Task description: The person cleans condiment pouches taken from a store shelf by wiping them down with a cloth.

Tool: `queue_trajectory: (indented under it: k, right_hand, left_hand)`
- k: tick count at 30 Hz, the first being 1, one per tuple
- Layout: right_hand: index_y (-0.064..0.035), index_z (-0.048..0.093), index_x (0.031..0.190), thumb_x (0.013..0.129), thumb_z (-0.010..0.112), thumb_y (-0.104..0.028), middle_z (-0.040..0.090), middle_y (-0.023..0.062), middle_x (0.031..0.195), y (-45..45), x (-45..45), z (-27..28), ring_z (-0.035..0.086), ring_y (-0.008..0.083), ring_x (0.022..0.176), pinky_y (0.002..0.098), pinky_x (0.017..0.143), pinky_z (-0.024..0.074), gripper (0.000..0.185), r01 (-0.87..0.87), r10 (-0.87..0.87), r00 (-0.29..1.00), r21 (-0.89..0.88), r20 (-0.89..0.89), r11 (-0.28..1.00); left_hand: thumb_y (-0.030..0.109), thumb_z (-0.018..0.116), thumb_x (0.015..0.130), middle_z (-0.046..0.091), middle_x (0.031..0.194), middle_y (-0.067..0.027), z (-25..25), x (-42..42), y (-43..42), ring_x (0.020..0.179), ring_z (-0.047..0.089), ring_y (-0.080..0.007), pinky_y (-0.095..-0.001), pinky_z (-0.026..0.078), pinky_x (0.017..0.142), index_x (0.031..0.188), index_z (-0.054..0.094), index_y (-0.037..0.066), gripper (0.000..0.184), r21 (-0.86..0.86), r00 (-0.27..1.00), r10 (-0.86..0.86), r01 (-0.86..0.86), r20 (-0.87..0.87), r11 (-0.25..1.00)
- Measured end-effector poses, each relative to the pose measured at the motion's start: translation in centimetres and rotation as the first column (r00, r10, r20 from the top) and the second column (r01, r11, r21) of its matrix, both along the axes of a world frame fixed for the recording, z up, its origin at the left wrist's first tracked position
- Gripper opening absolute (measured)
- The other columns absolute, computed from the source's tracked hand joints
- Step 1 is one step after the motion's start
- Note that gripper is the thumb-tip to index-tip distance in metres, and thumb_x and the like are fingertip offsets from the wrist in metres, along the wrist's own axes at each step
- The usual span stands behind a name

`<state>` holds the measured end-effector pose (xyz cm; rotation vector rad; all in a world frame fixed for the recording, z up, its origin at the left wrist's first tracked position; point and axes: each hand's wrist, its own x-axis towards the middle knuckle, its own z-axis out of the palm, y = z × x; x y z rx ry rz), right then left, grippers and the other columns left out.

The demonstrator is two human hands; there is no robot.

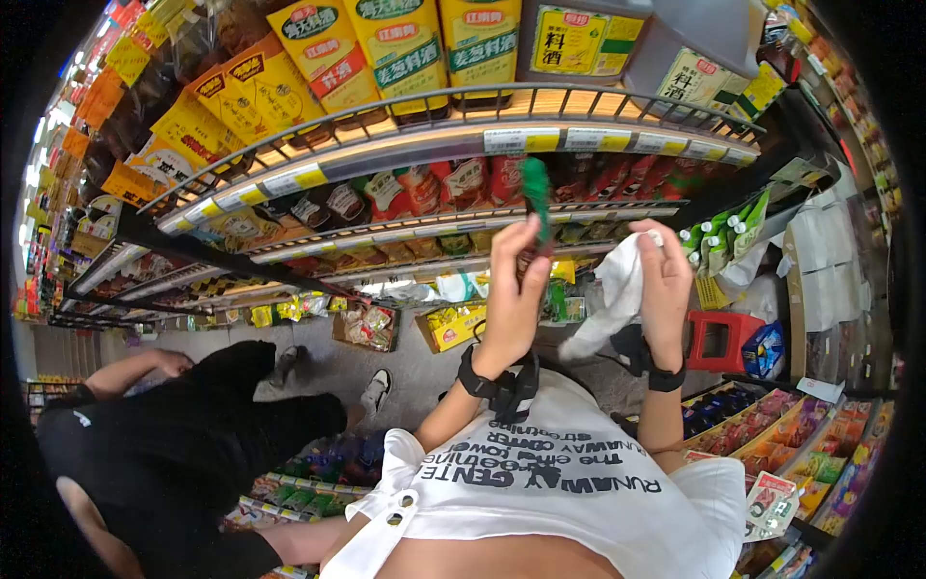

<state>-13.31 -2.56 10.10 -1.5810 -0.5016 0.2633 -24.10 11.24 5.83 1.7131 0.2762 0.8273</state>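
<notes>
Cloth [622,270] here is white, soft and pretty crumpled, hanging from the right hand [666,285], thumb and fingers pinching its top. Left hand [514,289] has a slim, green-topped item [536,198] nipped in its fingers, too blurry to say what exactly, upright in front of the wire-railed shelf [434,142] full of yellow-labelled bottles [395,48]. Cardboard box [367,341] on the floor holds shiny wrapped packets [368,320]. Both forearms reach forward, hands raised, just a bit apart.

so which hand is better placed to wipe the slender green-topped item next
Probably the right hand: it holds the limp white cloth, while the left hand holds the slender green-topped item beside it.
</notes>
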Motion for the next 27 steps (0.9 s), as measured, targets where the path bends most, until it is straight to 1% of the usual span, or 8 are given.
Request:
queue_trajectory:
  k: [3, 5, 8, 10, 17, 21, 23, 27]
  right_hand:
    - [0.003, 0.051, 0.12, 0.095, 0.053, -0.02, 0.056, 0.0045, 0.111, -0.4, 0.0, 1.2, 0.052, 0.0099, 0.098, 0.0243, 0.086, 0.0397, 0.034, 0.006, -0.005, 0.998, -0.008, 0.062, 1.0]
    - [0.0034, 0.049, 0.121, 0.093, 0.056, -0.025, 0.055, 0.0044, 0.114, -1.9, -0.2, 1.7, 0.051, 0.0096, 0.099, 0.0246, 0.086, 0.0394, 0.04, 0.019, -0.018, 0.981, -0.003, 0.194, 1.0]
    - [0.0019, 0.058, 0.103, 0.088, 0.062, -0.023, 0.061, 0.0059, 0.091, -3.2, 0.0, 3.3, 0.055, 0.0088, 0.082, 0.0254, 0.073, 0.0431, 0.03, 0.212, -0.134, 0.945, -0.248, 0.297, 0.945]
    - [0.001, 0.062, 0.08, 0.083, 0.069, -0.02, 0.061, 0.0106, 0.063, -3.7, 0.2, 3.3, 0.058, 0.0133, 0.058, 0.029, 0.058, 0.0447, 0.022, 0.44, -0.263, 0.831, -0.292, 0.49, 0.849]
    - [-0.0016, 0.061, 0.08, 0.079, 0.07, -0.021, 0.057, 0.0137, 0.062, -6.2, -0.2, 3.7, 0.055, 0.0284, 0.056, 0.0358, 0.055, 0.0409, 0.021, 0.395, -0.085, 0.888, -0.655, 0.453, 0.644]
    - [-0.0038, 0.061, 0.081, 0.082, 0.066, -0.02, 0.056, 0.0174, 0.063, -5.2, 0.7, 2.7, 0.055, 0.0351, 0.06, 0.0403, 0.056, 0.0407, 0.017, 0.357, 0.058, 0.785, -0.526, 0.617, 0.772]
    - [-0.0053, 0.061, 0.082, 0.084, 0.064, -0.021, 0.056, 0.0173, 0.063, -4.1, 0.5, 3.6, 0.056, 0.0365, 0.059, 0.0427, 0.054, 0.0404, 0.016, 0.304, -0.018, 0.903, -0.611, 0.428, 0.731]
    - [-0.008, 0.059, 0.085, 0.086, 0.062, -0.021, 0.058, 0.0152, 0.065, -1.5, 1.7, 4.1, 0.057, 0.0351, 0.059, 0.0416, 0.053, 0.041, 0.013, 0.329, 0.045, 0.877, -0.667, 0.478, 0.668]
  left_hand:
    - [0.005, 0.067, 0.077, 0.042, 0.124, -0.0196, -0.1, 2.0, -0.8, 0.113, 0.046, -0.0401, -0.044, 0.04, 0.095, 0.121, 0.052, 0.018, 0.049, 0.233, 0.998, -0.052, 0.045, 0.025, 0.971]
    - [0.008, 0.07, 0.075, 0.046, 0.12, -0.0194, -0.9, 3.4, -1.7, 0.112, 0.046, -0.0409, -0.0439, 0.039, 0.095, 0.118, 0.054, 0.017, 0.047, 0.625, 0.995, -0.103, 0.087, -0.01, 0.776]
    - [0.008, 0.073, 0.066, 0.047, 0.121, -0.0144, -1.5, 5.3, -3.9, 0.113, 0.045, -0.0374, -0.0469, 0.037, 0.096, 0.121, 0.057, 0.032, 0.062, 0.367, 0.977, -0.198, 0.212, -0.076, 0.906]
    - [0.01, 0.073, 0.068, 0.047, 0.121, -0.0143, -2.2, 5.7, -4.4, 0.114, 0.045, -0.0376, -0.0471, 0.037, 0.096, 0.123, 0.056, 0.033, 0.062, 0.618, 0.967, -0.255, 0.204, -0.007, 0.759]
    - [0.013, 0.073, 0.069, 0.047, 0.122, -0.0158, -4.5, 5.8, -6.0, 0.114, 0.045, -0.0381, -0.0489, 0.037, 0.097, 0.123, 0.055, 0.032, 0.06, 0.636, 0.96, -0.278, 0.224, -0.015, 0.739]
    - [0.022, 0.077, 0.068, 0.046, 0.122, -0.0154, -4.9, 6.0, -4.7, 0.114, 0.045, -0.0379, -0.0505, 0.037, 0.097, 0.12, 0.054, 0.019, 0.056, 0.536, 0.964, -0.266, 0.231, -0.014, 0.812]
    - [0.02, 0.076, 0.069, 0.047, 0.122, -0.0151, -4.4, 5.8, -3.5, 0.114, 0.046, -0.0378, -0.0495, 0.037, 0.097, 0.119, 0.055, 0.017, 0.054, 0.527, 0.959, -0.283, 0.253, -0.026, 0.811]
    - [0.011, 0.071, 0.076, 0.051, 0.12, -0.0147, -5.7, 4.0, 1.4, 0.113, 0.048, -0.0346, -0.0441, 0.039, 0.097, 0.119, 0.056, 0.012, 0.046, 0.508, 0.994, 0.026, 0.029, -0.102, 0.861]
